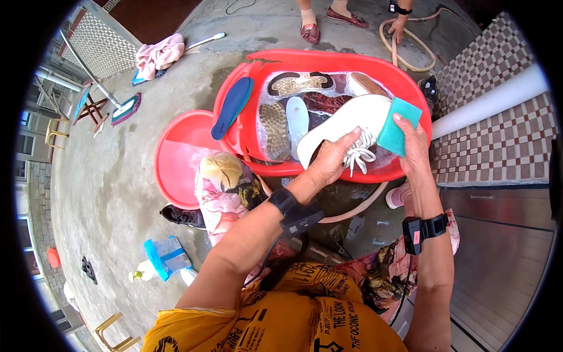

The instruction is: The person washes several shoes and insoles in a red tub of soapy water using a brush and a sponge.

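Observation:
My left hand (332, 158) grips a white lace-up shoe (352, 115) at its opening and tongue, above a red plastic tub (308, 55). In my right hand (411, 141) is a green sponge or scouring pad (400, 125), at the shoe's toe end. Sudsy water in the tub holds several shoes, among them a sole-up shoe (275, 130), a light blue insole (297, 125) and a dark red shoe (325, 102). A dark blue insole (233, 108) lies across the tub's left rim.
A round red basin (165, 176) stands left of the tub, near a black shoe (182, 216). Another person's hand (397, 28) touches a hose (433, 57) beyond the tub. A tiled wall (492, 127) and white pipe (488, 101) are at right. A mop (125, 109) lies at left.

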The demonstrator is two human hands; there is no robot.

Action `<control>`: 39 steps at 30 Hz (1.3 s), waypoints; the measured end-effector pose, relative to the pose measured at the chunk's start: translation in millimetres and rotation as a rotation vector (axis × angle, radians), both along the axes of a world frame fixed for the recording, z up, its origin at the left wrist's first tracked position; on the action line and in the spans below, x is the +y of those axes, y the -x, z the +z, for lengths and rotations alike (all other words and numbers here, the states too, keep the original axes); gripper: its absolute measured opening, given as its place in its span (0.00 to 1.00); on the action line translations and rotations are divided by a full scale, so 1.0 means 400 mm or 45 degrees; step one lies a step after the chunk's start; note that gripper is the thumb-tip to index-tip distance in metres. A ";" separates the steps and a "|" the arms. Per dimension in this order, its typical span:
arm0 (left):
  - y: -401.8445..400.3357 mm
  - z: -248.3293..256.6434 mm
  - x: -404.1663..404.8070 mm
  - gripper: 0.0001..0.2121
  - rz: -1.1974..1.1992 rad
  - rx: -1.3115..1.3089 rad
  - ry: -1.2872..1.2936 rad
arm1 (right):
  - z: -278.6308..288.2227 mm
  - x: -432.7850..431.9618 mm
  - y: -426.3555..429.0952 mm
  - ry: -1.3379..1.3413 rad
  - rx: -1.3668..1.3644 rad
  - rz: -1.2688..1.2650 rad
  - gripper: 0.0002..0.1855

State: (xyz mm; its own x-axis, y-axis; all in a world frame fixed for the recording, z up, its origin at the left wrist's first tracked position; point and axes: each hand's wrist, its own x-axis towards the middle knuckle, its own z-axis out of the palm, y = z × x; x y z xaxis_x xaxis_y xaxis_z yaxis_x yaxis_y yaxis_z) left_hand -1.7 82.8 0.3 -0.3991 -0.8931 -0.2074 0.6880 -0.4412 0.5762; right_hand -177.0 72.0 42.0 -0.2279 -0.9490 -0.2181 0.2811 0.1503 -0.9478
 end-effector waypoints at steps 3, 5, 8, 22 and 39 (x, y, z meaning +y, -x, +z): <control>-0.030 -0.007 -0.027 0.21 -0.012 0.138 -0.052 | -0.009 0.015 -0.070 0.371 1.080 -0.046 0.21; -0.033 -0.012 -0.043 0.25 0.019 0.179 -0.071 | -0.013 0.054 -0.116 0.720 1.603 0.124 0.19; -0.027 -0.035 -0.051 0.25 -0.003 0.187 -0.184 | -0.051 0.060 -0.153 0.316 1.444 0.172 0.22; 0.004 -0.072 -0.020 0.23 -0.062 0.103 -0.391 | -0.044 0.004 -0.111 0.160 1.705 0.090 0.20; -0.022 -0.089 -0.024 0.26 -0.138 0.046 -0.343 | -0.088 0.039 -0.141 0.112 1.559 0.367 0.18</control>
State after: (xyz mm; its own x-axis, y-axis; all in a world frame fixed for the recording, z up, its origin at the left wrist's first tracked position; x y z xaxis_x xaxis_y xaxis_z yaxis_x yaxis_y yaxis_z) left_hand 7.1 73.4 -35.4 -0.5010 -0.7595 -0.4149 0.6464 -0.6471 0.4042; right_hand -120.7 87.6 6.8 -0.0183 -0.9983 0.0554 -0.8193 -0.0168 -0.5731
